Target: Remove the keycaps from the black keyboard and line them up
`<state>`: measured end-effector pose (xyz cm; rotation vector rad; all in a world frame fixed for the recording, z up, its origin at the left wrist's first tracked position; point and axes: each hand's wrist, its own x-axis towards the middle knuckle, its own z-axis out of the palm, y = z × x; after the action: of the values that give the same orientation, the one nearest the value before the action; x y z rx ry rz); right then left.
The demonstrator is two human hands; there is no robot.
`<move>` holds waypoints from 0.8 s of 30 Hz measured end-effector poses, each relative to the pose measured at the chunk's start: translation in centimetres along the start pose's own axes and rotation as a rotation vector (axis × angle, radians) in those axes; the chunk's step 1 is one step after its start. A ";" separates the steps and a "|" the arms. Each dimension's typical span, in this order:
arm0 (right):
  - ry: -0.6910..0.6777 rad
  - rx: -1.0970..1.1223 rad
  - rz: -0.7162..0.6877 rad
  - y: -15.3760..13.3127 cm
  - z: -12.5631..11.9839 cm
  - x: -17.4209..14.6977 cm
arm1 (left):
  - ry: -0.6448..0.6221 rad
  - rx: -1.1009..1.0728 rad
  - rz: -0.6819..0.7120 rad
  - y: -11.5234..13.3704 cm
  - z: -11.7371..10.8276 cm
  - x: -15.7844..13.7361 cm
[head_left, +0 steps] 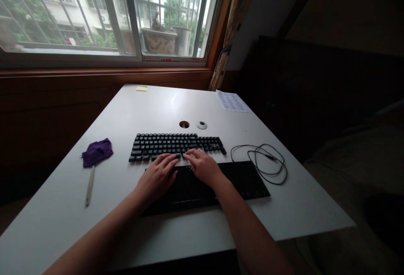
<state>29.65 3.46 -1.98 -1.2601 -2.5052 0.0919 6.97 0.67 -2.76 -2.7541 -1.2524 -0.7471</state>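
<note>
Black keycaps lie in keyboard-like rows on the white table, with gaps in the bottom row. My left hand is palm down, fingers stretched out, tips on the long space-bar keycap or right beside it. My right hand, wearing a ring, reaches in from the other side; its fingertips touch down by a small keycap in the same row. Neither hand visibly grips anything. Under both wrists lies a flat black keyboard base, its left part mostly hidden by my left hand and arm.
A purple cloth covers the head of a light-handled tool on the left. A coiled black cable lies right. Farther back are a cable hole, a round grommet, a yellow note and printed sheets.
</note>
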 end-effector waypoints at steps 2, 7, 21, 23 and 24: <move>0.005 0.001 0.001 0.0 0.0 0.0 | 0.002 -0.006 -0.003 -0.1 0.1 0.0; 0.006 -0.001 -0.006 0.0 0.0 0.0 | -0.003 -0.027 -0.006 0.0 0.0 0.0; 0.004 0.016 0.002 0.1 0.2 0.0 | -0.011 -0.034 -0.016 0.1 -0.1 0.0; 0.008 0.021 -0.001 0.2 0.2 0.0 | -0.011 -0.034 -0.014 0.2 -0.3 0.0; 0.009 0.022 0.000 0.2 0.3 0.0 | -0.006 -0.035 -0.012 0.2 -0.3 0.1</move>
<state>29.72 3.58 -2.29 -1.2494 -2.4890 0.1136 7.01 0.53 -2.41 -2.7804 -1.2698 -0.7697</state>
